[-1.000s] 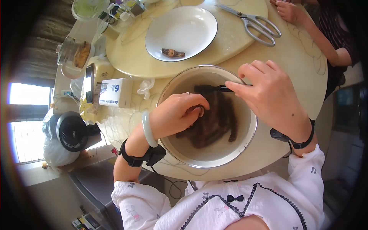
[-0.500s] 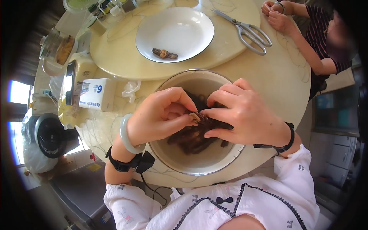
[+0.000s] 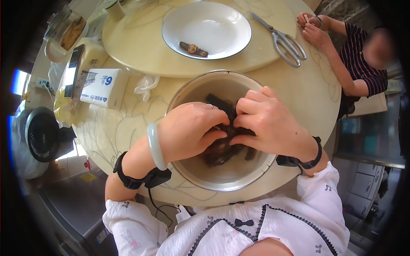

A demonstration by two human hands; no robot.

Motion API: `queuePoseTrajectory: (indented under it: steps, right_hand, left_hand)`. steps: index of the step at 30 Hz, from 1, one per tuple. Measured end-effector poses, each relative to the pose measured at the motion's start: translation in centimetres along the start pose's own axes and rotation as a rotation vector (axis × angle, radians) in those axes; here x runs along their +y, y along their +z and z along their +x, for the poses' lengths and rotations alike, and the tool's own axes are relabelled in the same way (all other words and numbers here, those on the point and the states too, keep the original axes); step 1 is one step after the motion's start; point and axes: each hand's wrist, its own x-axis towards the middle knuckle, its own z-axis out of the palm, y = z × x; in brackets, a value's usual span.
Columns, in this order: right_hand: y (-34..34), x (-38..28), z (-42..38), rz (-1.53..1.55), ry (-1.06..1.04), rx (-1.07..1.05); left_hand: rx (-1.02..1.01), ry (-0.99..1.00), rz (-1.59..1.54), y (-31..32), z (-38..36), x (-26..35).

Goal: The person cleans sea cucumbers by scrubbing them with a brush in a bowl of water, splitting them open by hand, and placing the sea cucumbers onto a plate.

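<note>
Over a pale marbled tabletop (image 3: 299, 85), working above a white basin (image 3: 175, 96) of murky water at centre frame. Pinching a dark piece (image 3: 231, 131) between left hand (image 3: 188, 128) and right hand (image 3: 273, 123), fingertips drawn in narrow and nearly meeting. Better to hold lightly, low over the basin, and ease along the piece gently, avoiding tears or splashes onto scissors (image 3: 285, 42) at upper right.
</note>
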Motion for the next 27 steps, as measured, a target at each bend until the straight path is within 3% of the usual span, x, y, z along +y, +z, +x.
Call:
queuePoseTrajectory:
  steps: [5, 14, 21, 27]
  right_hand:
    - [-0.3, 0.4, 1.1, 0.006, -0.031, -0.023]
    - [-0.1, 1.1, 2.2, 0.005, -0.116, -0.171]
    - [-0.3, 1.4, 2.6, -0.101, -0.169, -0.183]
    - [-0.5, 1.9, 2.0, 0.031, -0.147, -0.165]
  left_hand:
    - [0.103, -0.009, 0.014, 0.1, -0.2, 0.0]
    - [0.108, -0.030, 0.188, 0.6, -0.5, 0.2]
    - [0.108, -0.055, 0.167, 0.1, -0.4, 0.5]
    - [0.164, -0.090, 0.135, 0.7, -0.5, 0.7]
